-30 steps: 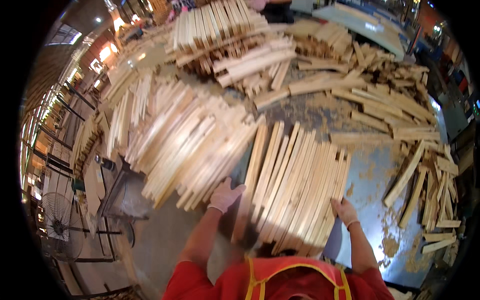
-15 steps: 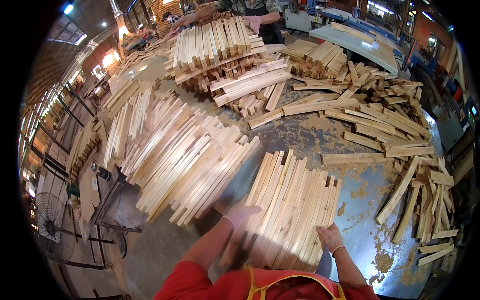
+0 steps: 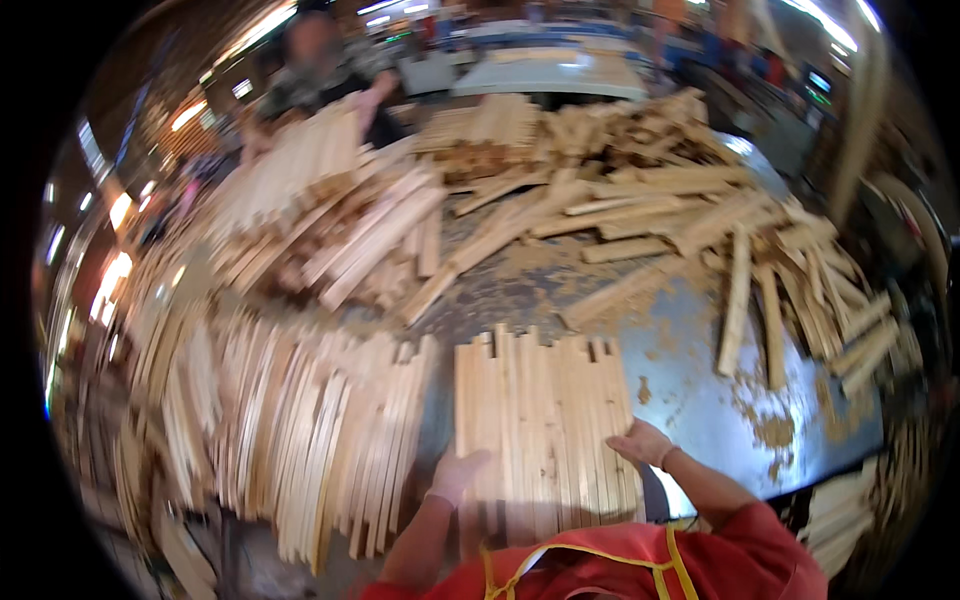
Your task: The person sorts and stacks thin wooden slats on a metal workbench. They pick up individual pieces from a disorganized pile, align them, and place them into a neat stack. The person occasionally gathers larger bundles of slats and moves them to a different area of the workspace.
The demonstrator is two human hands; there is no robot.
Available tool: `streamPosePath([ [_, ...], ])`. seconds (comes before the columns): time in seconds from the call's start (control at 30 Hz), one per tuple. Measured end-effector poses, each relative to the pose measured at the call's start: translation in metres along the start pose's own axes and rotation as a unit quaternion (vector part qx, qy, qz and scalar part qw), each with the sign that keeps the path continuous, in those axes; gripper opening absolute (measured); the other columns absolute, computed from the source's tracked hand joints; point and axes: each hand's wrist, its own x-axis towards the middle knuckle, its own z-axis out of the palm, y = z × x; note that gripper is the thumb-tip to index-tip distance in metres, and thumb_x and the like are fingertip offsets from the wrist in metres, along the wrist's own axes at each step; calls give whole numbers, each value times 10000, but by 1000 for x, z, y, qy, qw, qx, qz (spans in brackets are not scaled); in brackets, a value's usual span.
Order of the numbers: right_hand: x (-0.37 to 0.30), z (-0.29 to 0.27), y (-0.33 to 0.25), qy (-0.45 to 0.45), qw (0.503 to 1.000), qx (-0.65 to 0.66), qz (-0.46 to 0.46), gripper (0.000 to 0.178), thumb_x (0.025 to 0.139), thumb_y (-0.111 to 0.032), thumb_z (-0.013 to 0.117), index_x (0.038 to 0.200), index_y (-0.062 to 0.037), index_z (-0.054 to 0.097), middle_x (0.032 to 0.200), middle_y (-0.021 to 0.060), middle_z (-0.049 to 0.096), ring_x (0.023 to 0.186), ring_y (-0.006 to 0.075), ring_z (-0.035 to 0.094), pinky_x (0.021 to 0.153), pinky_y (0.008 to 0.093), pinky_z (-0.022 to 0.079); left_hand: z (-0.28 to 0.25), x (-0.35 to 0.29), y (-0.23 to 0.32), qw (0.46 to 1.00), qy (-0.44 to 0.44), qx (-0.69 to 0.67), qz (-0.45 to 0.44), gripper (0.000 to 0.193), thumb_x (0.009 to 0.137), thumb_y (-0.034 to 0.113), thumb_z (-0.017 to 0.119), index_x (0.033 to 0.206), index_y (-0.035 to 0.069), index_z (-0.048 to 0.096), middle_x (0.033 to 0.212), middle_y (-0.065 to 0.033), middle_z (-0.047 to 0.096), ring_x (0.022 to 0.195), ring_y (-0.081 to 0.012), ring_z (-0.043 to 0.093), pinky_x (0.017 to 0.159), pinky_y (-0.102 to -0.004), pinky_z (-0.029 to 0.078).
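In front of me lies a side-by-side row of pale wooden strips (image 3: 545, 430), their far ends uneven. My left hand (image 3: 460, 474), in a thin light glove, grips the row's left edge. On the opposite edge my right hand (image 3: 643, 444), also gloved, has its thumb on top and its fingers mostly hidden along the side. Between them, the two hands hold the row together. Just left of it, a wider batch of wooden strips (image 3: 320, 430) lies lined up the same way.
A stacked pile of strips (image 3: 290, 175) rises at the far left, with a co-worker (image 3: 325, 75) behind it. Loose wood pieces (image 3: 660, 215) are heaped at the right on the sawdust-strewn metal table (image 3: 690, 340). A pale machine table (image 3: 550, 75) stands beyond.
My view has swung to the right and is blurred, so the scene sits further left and looks straighter. Both hands keep their places on the row's sides.
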Motion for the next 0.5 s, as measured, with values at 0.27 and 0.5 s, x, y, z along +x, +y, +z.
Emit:
streamPosePath([
  [0.27,-3,5,-3,40,993,-56,97,919,864,-628,752,1397,96,560,1250,312,714,1191,442,689,1046,474,542,5,6,12,1000,-6,13,13,533,916,151,814,1387,-17,631,1222,-109,734,1021,-169,700,887,-334,580],
  [0.5,-7,5,-9,31,989,-93,114,908,875,-659,723,1354,99,575,1363,312,663,1234,425,673,1057,465,539,1,-2,24,997,-20,-5,-75,540,919,150,805,1405,5,619,1215,-109,727,1022,-188,698,876,-339,579],
])
